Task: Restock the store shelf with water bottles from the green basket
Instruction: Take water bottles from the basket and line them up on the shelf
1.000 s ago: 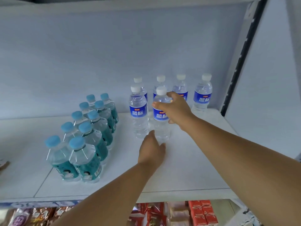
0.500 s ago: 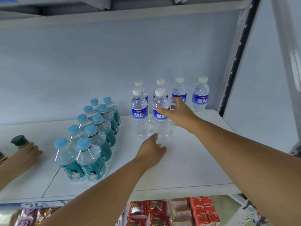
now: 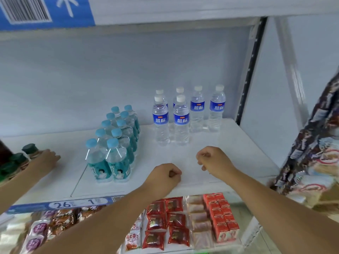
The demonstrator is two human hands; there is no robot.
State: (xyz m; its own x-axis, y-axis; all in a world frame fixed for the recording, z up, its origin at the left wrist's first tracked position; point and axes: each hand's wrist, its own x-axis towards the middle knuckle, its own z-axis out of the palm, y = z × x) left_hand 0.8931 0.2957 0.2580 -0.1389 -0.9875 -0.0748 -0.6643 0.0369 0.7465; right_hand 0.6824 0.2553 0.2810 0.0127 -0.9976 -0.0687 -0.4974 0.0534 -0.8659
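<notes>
Withdrawing left hand (image 3: pixel 165 176), right hand (image 3: pixel 213 160) from bottles (image 3: pixel 180 121).

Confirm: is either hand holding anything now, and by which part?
Nothing is held. The left hand and right hand are both curled, empty fists over the shelf, apart from the blue-label bottles.

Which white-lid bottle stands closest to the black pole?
The white-capped bottle at the far right of the back row. The other five white-capped ones all stand to its left, farther from the black upright.
</notes>
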